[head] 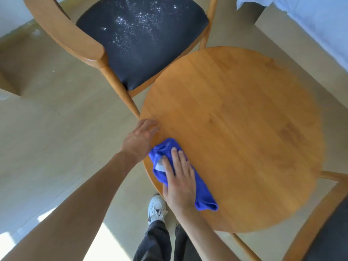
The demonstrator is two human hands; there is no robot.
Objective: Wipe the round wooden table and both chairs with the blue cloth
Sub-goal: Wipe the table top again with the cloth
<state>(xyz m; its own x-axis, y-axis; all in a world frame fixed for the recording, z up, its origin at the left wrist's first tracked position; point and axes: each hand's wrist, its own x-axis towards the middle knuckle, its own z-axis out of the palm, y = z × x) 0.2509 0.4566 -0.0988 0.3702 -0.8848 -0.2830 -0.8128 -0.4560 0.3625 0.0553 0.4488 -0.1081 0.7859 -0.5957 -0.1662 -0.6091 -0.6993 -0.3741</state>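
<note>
Seen from above, left to right. Pale wood-look floor (56,129) streaked with sun patches at lower left. Curved light-wood chair (71,29) at upper left, its dark padded seat (143,44) speckled with white dust or crumbs, the backrest and far legs cut off by the top edge; one front leg slanting down to meet the rim of the bench. Bare left forearm reaching up from the lower left corner. Left hand (140,140) laid over the near-left rim of the round wooden bench (235,129), fingers bent over the edge, nothing held in it; how firmly it clasps the rim cannot be told. Just beside it, touching the wrist, blue cloth (165,149), soft and crumpled, bunched into a long roll lying on the bench top near that same edge, a pale tag or fold showing in its middle. Right hand (178,178) pressed flat on the cloth, fingers straight and spread, not curled round it; part of the cloth hidden beneath the palm. White trainer (156,208) and dark trousers below, between the two arms. Bench top smooth, honey-coloured, with fine parallel grain; right side blurred. White bedding (310,21) at upper right, cut off by the corner. Second chair (310,228) at lower right, only a wooden frame and a strip of dark seat in view, partly tucked under the bench.
</note>
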